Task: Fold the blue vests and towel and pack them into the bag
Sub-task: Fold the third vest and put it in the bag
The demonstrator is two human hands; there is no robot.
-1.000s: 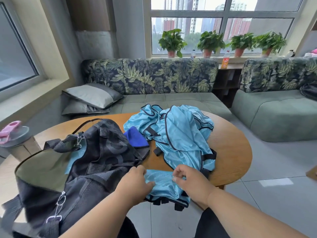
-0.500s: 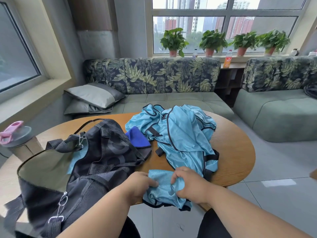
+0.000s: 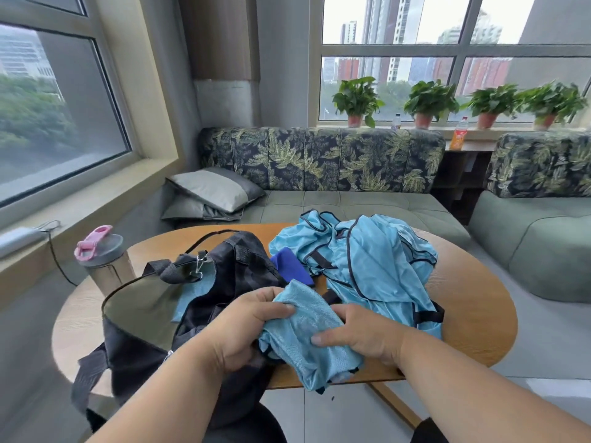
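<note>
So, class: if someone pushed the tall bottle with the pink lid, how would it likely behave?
The bottle stands tall and narrow near the table edge, so it would probably tip rather than slide. Its round body suggests it could then roll.

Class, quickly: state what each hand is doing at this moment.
Left hand: grips the folded blue vest.
Right hand: holds the same vest, thumb on top.

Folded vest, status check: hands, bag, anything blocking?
Left hand and right hand both grip folded vest. Bag open beside it. Loose vests and dark blue towel unfolded on table. Nothing blocking.
</note>
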